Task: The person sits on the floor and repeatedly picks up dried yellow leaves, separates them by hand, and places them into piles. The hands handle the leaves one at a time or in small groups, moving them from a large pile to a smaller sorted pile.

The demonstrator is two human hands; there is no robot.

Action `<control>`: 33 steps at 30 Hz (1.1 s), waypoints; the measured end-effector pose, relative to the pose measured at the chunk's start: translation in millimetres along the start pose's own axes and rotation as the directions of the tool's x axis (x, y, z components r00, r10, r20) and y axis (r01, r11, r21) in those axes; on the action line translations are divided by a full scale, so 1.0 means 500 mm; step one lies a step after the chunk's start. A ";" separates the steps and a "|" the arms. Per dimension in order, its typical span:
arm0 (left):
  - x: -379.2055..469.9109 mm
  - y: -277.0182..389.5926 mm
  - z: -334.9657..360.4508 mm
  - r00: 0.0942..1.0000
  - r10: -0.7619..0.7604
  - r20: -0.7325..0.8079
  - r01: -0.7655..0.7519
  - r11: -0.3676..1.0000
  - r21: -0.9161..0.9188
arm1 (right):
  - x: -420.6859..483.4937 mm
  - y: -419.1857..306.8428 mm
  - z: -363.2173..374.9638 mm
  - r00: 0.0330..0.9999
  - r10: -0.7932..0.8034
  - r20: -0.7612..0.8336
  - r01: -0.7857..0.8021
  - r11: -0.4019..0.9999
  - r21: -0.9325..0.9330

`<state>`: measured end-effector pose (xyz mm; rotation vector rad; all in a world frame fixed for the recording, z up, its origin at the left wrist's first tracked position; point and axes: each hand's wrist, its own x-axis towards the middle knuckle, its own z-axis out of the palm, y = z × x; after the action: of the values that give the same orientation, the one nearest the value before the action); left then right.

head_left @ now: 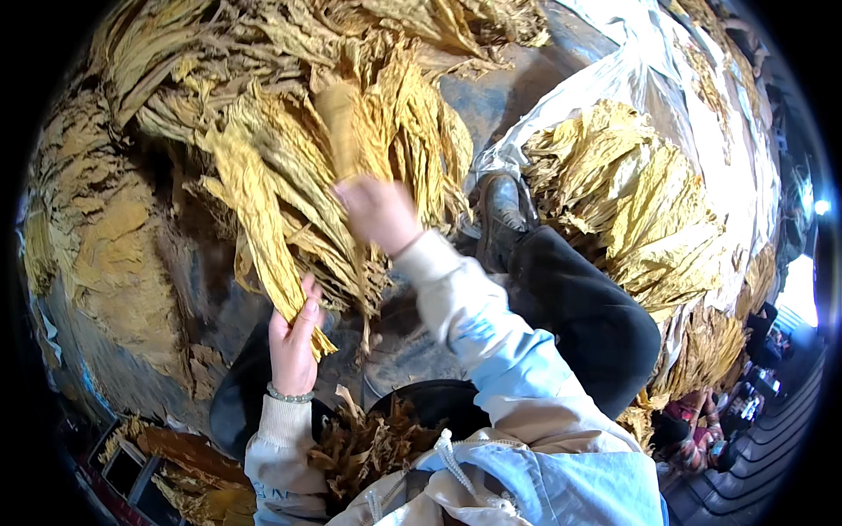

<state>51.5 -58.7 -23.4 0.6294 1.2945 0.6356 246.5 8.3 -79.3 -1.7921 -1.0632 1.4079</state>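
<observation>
My left hand [296,342] grips the lower end of a yellow dried tobacco leaf [260,223], with the thumb laid across it. The leaf slants up and left over other leaves. Blurred by motion, my right hand [378,210] closes around another tobacco leaf [341,128], whose blade points away from me. A thin stem hangs below that hand. Just beyond both hands spreads a loose heap of yellow tobacco leaves [421,125], its stem ends towards me. The fingertips of my right hand are too smeared to make out.
Beside my boot [503,204], a pile of tobacco leaves [658,210] rests on white plastic sheeting [592,85]. Brown leaf scraps [375,447] lie in my lap. Flattened leaves [118,243] cover the left side. Crates [125,470] stand at lower left; a person [697,427] is at lower right.
</observation>
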 end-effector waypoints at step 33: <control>0.018 0.021 -0.001 0.965 0.033 -0.261 -0.051 0.997 -0.063 | 0.042 0.320 -0.077 0.763 0.358 -0.538 0.180 0.682 0.709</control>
<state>51.4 -44.8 -22.0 0.5301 1.4982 0.8152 320.7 -50.9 -215.4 -1.5003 0.0187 0.9080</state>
